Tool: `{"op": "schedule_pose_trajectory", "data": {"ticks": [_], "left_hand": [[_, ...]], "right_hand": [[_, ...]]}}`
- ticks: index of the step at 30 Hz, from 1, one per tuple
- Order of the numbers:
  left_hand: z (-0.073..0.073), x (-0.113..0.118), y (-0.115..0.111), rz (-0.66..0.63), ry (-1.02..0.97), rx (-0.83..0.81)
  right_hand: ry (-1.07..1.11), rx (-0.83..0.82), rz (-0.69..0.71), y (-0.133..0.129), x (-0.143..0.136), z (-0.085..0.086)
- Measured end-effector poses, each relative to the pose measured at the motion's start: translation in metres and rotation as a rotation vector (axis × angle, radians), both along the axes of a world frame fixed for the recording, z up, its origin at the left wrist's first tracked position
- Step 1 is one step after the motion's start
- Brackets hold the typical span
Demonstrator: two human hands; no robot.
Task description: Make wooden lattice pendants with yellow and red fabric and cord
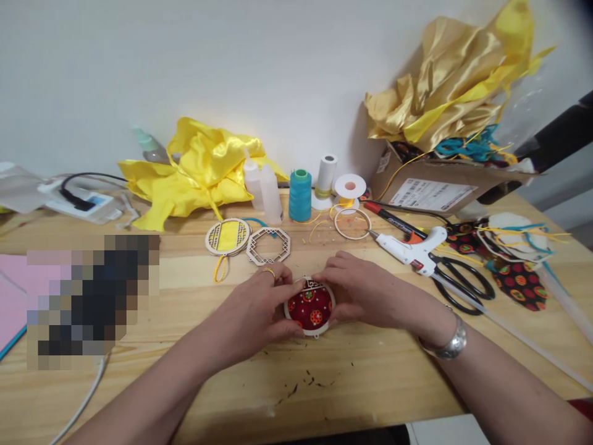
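Both hands grip a round wooden frame [309, 309] backed with dark red patterned fabric, with a strip of cut-out lattice at its far side. My left hand [266, 303] is closed on its left edge, thumb at the near rim and fingers at the far rim; a ring is on one finger. My right hand [365, 290] curls around the right edge. Just beyond lie an octagonal wooden frame [269, 262] and a round lattice frame [228, 252] with yellow fabric and a yellow cord loop. The fingertips behind the held frame are partly hidden.
On the right are a white glue gun [407, 252], black-handled scissors [479, 296] and patterned fabric scraps [521, 285]. Behind stand a teal thread spool [300, 196], squeeze bottles [271, 194], yellow satin [199, 164] and a cardboard box [430, 185]. A thin wooden ring [335, 225] lies near the glue gun.
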State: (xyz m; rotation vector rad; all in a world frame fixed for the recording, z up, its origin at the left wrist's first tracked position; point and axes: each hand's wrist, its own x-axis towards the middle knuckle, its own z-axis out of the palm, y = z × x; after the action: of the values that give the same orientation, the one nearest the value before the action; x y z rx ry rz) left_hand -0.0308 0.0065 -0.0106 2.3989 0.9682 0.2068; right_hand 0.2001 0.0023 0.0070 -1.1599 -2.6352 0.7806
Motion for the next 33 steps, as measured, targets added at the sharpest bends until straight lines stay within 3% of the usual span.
{"op": "schedule_pose_trajectory", "data": {"ticks": [6, 12, 21, 25, 33], "left_hand": [[0.003, -0.002, -0.001, 0.039, 0.021, -0.032], [0.006, 0.004, -0.006, 0.047, 0.066, -0.015], [-0.005, 0.005, -0.006, 0.021, 0.001, 0.027], [-0.006, 0.006, -0.005, -0.006, -0.021, 0.042], [-0.009, 0.005, -0.006, -0.051, -0.011, 0.101]], "right_hand": [[0.067, -0.032, -0.075, 0.0, 0.01, 0.004], [-0.001, 0.027, -0.029, -0.001, 0.007, 0.003], [0.008, 0.042, 0.003, -0.001, 0.006, 0.001], [0.038, -0.011, -0.086, 0.002, 0.007, -0.002], [0.065, 0.051, -0.185, 0.006, -0.002, -0.017]]}}
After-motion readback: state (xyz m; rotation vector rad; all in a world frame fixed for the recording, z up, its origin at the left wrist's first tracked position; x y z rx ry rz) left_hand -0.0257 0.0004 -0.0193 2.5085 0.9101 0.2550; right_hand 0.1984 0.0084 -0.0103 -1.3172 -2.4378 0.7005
